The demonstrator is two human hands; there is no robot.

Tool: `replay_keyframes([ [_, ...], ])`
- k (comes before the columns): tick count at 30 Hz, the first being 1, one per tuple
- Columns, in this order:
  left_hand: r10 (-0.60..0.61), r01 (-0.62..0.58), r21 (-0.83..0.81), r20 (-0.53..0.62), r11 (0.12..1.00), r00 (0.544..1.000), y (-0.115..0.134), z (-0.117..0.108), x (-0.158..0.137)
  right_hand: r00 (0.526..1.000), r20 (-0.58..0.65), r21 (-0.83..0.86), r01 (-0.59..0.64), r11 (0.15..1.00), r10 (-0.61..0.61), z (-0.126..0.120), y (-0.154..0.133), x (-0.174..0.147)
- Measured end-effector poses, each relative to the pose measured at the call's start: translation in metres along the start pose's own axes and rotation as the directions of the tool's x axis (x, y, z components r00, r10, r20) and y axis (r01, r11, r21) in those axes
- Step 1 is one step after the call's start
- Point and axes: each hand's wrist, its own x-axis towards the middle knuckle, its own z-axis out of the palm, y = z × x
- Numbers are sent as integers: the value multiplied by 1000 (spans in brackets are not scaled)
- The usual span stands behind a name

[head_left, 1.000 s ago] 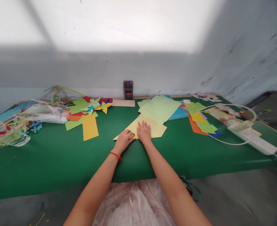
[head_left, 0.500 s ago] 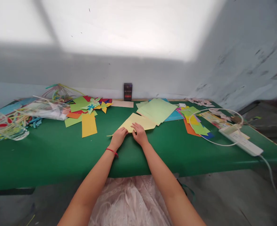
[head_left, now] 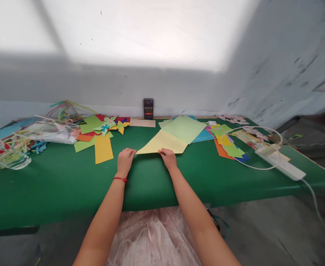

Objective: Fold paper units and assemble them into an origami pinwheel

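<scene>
A pale yellow sheet of paper (head_left: 162,143) lies at the middle of the green table, its near edge facing me. My left hand (head_left: 126,159) pinches the sheet's pointed left corner. Further right along the same edge, my right hand (head_left: 168,158) has its fingers closed on the paper. Behind the yellow sheet, and meeting it, are pale green sheets (head_left: 188,127). A yellow-orange rectangle of paper (head_left: 104,149) lies to the left of my left hand.
Folded paper flowers (head_left: 107,125) and coloured sheets lie back left, near a clear glass (head_left: 6,151) and paper strips. A phone-like dark device (head_left: 148,108) stands against the wall. At right are coloured papers (head_left: 227,142) and a white power strip (head_left: 280,164) with a looped cable.
My left hand has moved left, away from my right hand, out to the sheet's left corner. The yellow sheet's near edge now shows stretched between both hands.
</scene>
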Motion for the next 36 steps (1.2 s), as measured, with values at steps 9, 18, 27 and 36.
replay_keyframes([
  [9, -320, 507, -492, 417, 708, 851, 25, 28, -19, 990, -109, 4, 91, 996, -90, -3, -16, -3],
  [18, -303, 724, -617, 658, 307, 689, 10, 40, -20, 863, 84, 52, 496, 867, -499, 11, -48, -12],
  [27, -378, 725, -670, 638, 158, 671, 6, 43, -16, 884, 97, -28, 462, 886, -458, 15, -38, -9],
  [36, -389, 718, -694, 647, 55, 656, 7, 37, -10, 936, 121, -79, 340, 937, -329, 15, -28, -5],
])
